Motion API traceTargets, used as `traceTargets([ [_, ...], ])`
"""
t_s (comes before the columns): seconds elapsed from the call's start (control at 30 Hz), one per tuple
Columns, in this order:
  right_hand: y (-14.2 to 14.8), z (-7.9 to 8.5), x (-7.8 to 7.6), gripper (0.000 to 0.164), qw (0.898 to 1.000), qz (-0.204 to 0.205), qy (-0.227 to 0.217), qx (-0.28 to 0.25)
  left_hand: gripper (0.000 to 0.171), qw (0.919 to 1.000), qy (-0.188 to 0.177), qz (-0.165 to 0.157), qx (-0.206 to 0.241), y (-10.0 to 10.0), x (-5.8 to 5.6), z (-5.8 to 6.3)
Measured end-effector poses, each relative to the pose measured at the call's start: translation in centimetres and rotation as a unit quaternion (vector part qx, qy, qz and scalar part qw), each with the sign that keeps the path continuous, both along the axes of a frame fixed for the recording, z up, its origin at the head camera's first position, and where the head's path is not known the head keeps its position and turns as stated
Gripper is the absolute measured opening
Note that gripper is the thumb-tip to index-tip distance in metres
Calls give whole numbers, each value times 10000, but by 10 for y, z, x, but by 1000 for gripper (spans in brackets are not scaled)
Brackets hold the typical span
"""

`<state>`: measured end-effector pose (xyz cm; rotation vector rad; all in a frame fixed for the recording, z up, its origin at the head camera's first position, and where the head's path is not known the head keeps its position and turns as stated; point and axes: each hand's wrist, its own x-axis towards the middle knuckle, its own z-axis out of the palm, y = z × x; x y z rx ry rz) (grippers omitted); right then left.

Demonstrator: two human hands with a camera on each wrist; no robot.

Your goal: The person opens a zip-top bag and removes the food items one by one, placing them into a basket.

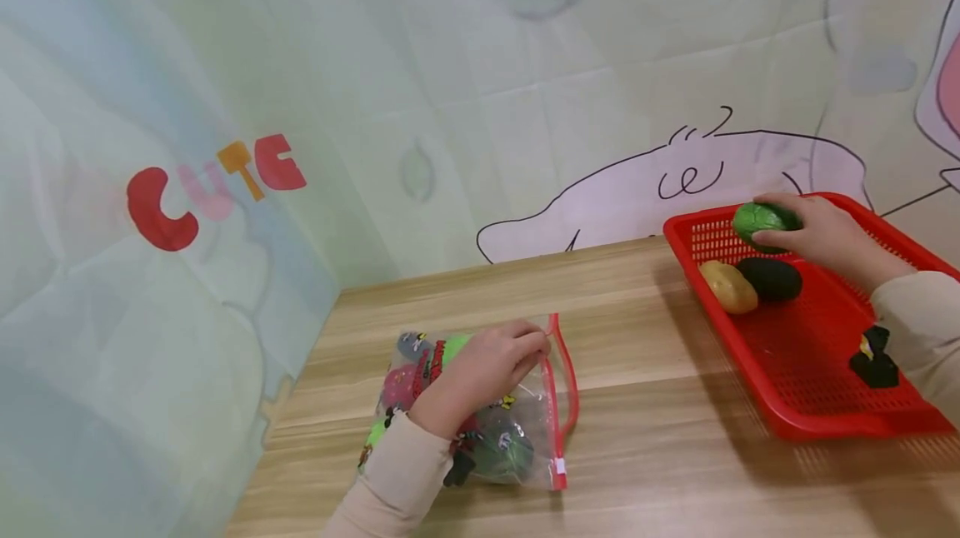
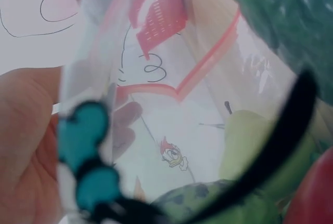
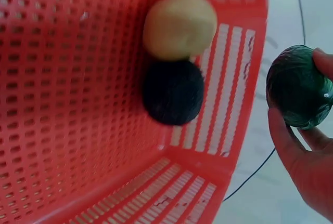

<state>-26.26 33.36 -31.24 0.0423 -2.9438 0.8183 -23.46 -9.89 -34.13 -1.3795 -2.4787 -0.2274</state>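
My right hand (image 1: 828,238) grips a round green toy cabbage (image 1: 761,226) above the far left corner of a red plastic basket (image 1: 772,405). The right wrist view shows the cabbage (image 3: 296,89) between the thumb and fingers. Beneath it, a yellow-brown potato (image 1: 729,286) lies beside a dark oval vegetable (image 1: 770,279) inside the basket. My left hand (image 1: 487,367) pinches the edge of a clear printed zip bag (image 1: 528,405) near its red-edged opening. Through the plastic, the left wrist view shows a green pear (image 2: 242,138), a red item (image 2: 315,193) and a dark green, veined item (image 2: 286,16).
The bag lies on a wood-grain table (image 1: 622,438), left of the basket. A white slider (image 1: 560,465) sits at the near end of its red zip. Behind the table hangs a printed cloth (image 1: 420,105). A black device (image 1: 873,359) is at the right wrist.
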Motion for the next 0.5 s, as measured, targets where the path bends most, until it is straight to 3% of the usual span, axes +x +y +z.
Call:
traceTargets([
  [0.23, 25, -14, -6, 76, 9995, -271, -101, 121, 9, 9998, 202, -17, -60, 1, -1, -1],
  [0.5, 44, -34, -11, 67, 9988, -377, -298, 9, 9, 9998, 75, 106, -145, 0, 0, 2],
])
